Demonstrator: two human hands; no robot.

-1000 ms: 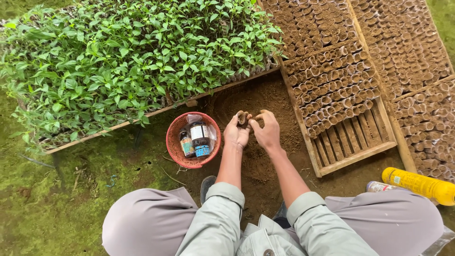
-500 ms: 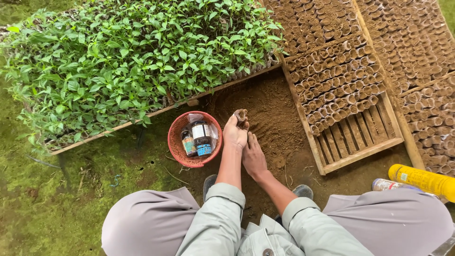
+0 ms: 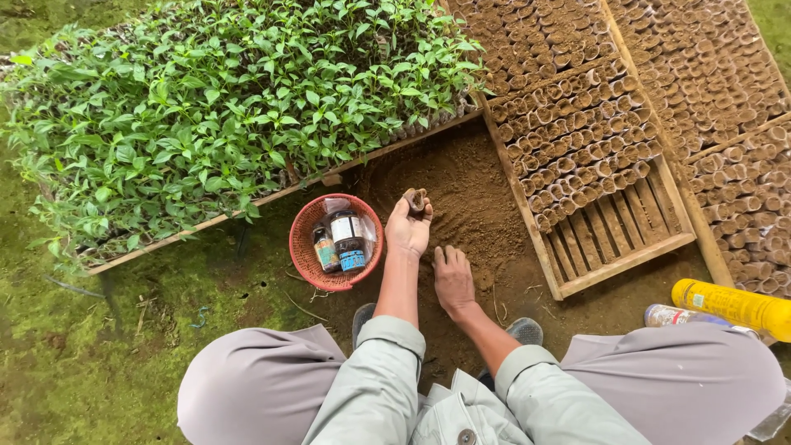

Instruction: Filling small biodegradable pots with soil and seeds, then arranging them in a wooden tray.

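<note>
My left hand [image 3: 407,231] is raised palm up and grips a small brown rolled pot [image 3: 415,200] at its fingertips. Lower down, my right hand [image 3: 452,278] lies on the heap of loose brown soil [image 3: 461,189], fingers curled into it. I cannot tell whether it holds any soil. Both hands are over the soil patch between a red basket [image 3: 306,232] and a wooden tray [image 3: 614,247] partly filled with rolled pots.
The red basket holds small jars. A broad bed of green seedlings [image 3: 214,107] lies at the upper left. More trays of pots [image 3: 709,74] fill the upper right. A yellow bottle [image 3: 729,303] lies by my right knee. Mossy ground is at left.
My right hand left the pot and dropped down onto the soil. My left hand still holds the pot up in about the same place.
</note>
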